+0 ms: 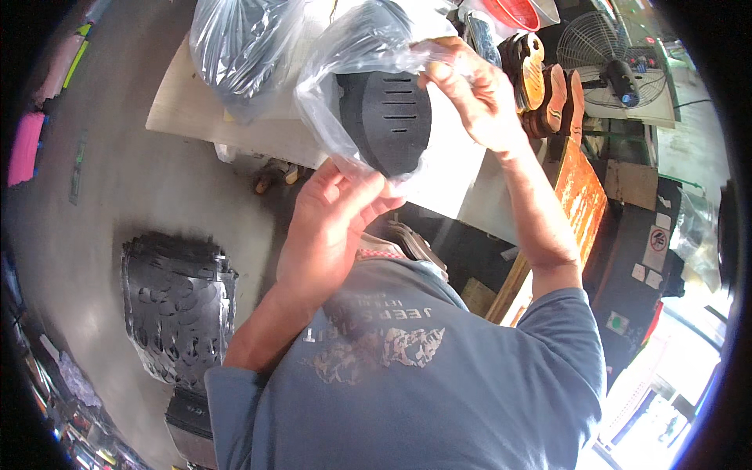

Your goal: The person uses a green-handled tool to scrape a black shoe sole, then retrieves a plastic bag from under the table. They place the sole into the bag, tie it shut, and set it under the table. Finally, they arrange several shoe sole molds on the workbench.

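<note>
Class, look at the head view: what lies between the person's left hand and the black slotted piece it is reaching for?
Only the clear plastic bag: in the head view, the left hand pinches its film around the black slotted piece.

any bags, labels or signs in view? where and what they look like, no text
Clear plastic bag: held up by left hand and right hand, with a stack of black slotted cut-outs inside.
Second clear bag: top left on the pale board, dark contents.
Stickers: right, on a dark panel; white squares, one with a red circle.

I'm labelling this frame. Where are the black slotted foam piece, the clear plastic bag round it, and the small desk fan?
black slotted foam piece (388,125), head view, slotted face.
clear plastic bag (329,66), head view, upper left side.
small desk fan (591,39), head view, wire guard.
</note>
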Available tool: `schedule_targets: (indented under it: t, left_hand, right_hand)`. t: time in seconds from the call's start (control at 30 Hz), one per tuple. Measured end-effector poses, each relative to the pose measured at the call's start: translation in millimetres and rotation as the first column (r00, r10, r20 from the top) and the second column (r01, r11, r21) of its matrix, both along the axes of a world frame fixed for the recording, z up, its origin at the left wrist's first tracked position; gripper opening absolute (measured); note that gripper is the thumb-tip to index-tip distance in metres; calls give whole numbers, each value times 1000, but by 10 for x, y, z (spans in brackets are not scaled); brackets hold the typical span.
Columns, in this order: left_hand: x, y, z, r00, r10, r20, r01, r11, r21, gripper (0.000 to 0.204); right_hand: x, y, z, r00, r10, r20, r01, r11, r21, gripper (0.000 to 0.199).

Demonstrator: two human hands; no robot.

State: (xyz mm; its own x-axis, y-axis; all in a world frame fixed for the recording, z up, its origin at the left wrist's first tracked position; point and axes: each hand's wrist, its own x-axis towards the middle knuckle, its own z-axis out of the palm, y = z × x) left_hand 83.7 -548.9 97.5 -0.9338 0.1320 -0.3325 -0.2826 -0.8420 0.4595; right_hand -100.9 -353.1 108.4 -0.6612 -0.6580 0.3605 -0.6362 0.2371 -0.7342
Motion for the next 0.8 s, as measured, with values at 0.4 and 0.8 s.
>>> schedule_targets:
  t: [0.4,0.8]
  left_hand:
    - [-279,42,-48,987,159,16,-156,978,-136,11]
    - [-871,441,226,845,-353,-402,-435,-16,-900,46]
  right_hand:
    - [-124,181,31,926,356,122,-370,921,124,29]
    - [-553,151,651,955,250,159,-255,967,15,10]
